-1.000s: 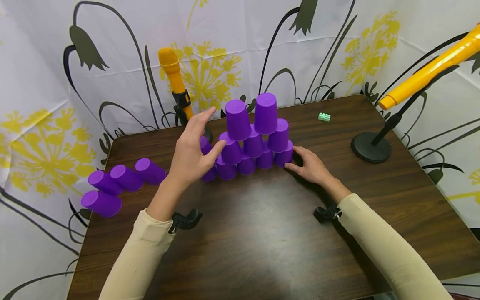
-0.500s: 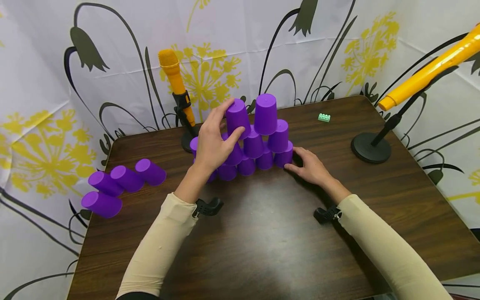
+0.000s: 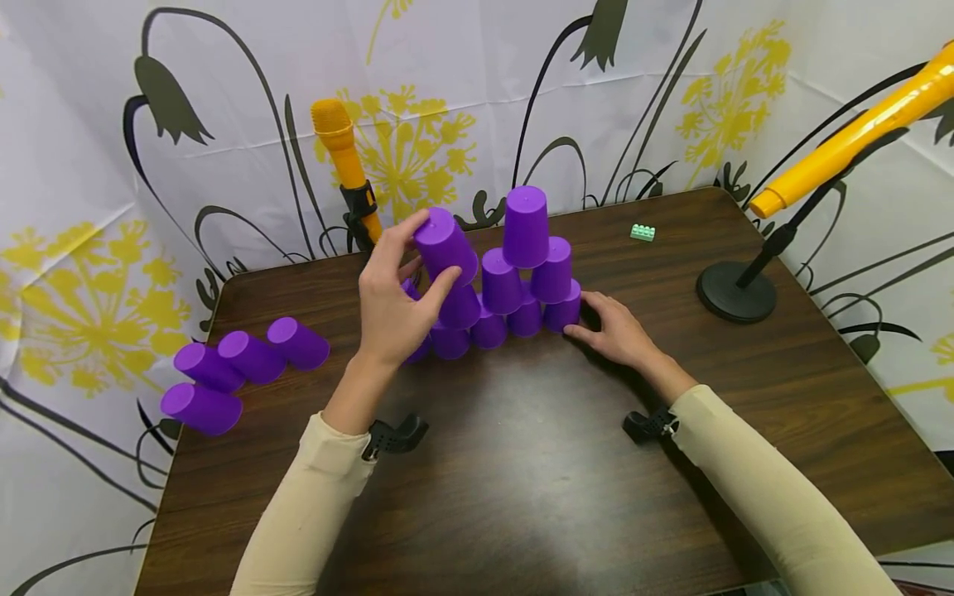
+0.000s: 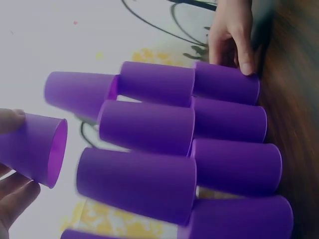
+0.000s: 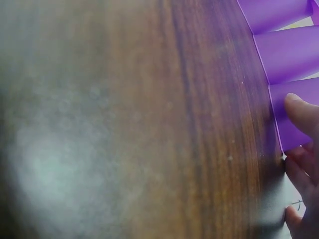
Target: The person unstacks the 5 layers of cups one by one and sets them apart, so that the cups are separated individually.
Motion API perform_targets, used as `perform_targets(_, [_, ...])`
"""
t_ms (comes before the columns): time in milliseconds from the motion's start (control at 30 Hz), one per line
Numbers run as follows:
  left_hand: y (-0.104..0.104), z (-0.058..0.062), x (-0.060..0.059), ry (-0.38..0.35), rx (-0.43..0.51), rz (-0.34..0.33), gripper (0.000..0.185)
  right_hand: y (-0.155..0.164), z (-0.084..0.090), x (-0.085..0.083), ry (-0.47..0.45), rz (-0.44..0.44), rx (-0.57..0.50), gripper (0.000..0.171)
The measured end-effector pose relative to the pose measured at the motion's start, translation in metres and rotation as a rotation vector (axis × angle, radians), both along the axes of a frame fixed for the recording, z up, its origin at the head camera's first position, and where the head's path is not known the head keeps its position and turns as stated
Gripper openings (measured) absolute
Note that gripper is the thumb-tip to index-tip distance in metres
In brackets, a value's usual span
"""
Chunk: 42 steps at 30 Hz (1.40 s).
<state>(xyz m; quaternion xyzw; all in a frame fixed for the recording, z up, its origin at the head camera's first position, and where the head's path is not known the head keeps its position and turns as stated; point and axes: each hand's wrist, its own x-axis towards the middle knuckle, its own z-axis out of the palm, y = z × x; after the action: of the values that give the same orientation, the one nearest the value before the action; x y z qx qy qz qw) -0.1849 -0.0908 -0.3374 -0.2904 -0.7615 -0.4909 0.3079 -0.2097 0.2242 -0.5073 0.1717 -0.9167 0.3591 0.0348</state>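
Observation:
A pyramid of upturned purple cups (image 3: 514,290) stands at the middle of the dark wooden table (image 3: 522,463). My left hand (image 3: 391,302) grips one purple cup (image 3: 445,242), lifted off the pyramid's upper left and tilted; in the left wrist view that cup (image 4: 35,149) sits between thumb and fingers, apart from the stacked cups (image 4: 169,144). My right hand (image 3: 614,331) rests on the table with its fingers against the bottom right cup (image 3: 564,313); the right wrist view shows the thumb touching that cup (image 5: 291,119).
Several purple cups (image 3: 238,364) lie on their sides at the table's left edge. An orange microphone (image 3: 344,161) on a stand rises behind the pyramid. A second stand's black base (image 3: 734,290) and a green brick (image 3: 643,233) sit at the right rear.
My left hand reached to the pyramid's top left cup, took hold of it and has lifted it off to the left, tilted. The right hand has stayed at the bottom right cup.

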Motion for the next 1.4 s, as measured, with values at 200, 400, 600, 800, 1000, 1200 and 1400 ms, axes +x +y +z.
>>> perform_targets(200, [-0.035, 0.000, 0.039, 0.014, 0.086, 0.149, 0.059, 0.000, -0.002, 0.001, 0.006, -0.013, 0.000, 0.061])
perform_targets(400, [-0.103, -0.047, 0.051, -0.030, 0.136, 0.434, 0.064, 0.000, -0.002, 0.001, 0.007, -0.006, -0.003, 0.061])
perform_targets(600, [-0.175, -0.091, 0.056, -0.127, 0.118, 0.778, 0.066, -0.001, -0.003, 0.002, 0.011, -0.007, -0.008, 0.060])
perform_targets(800, [-0.205, -0.118, 0.068, -0.331, 0.058, 1.025, 0.063, 0.000, -0.005, 0.004, -0.002, -0.013, -0.010, 0.061])
perform_targets(1000, [-0.214, -0.129, 0.068, -0.433, 0.017, 1.113, 0.059, -0.001, -0.003, 0.002, 0.003, -0.008, -0.016, 0.062])
perform_targets(1200, [-0.220, -0.136, 0.067, -0.475, -0.030, 1.130, 0.058, -0.002, -0.003, 0.001, 0.003, -0.001, -0.021, 0.061])
perform_targets(1400, [-0.222, -0.140, 0.066, -0.498, -0.037, 1.109, 0.059, -0.002, -0.003, 0.001, 0.000, -0.002, -0.014, 0.062])
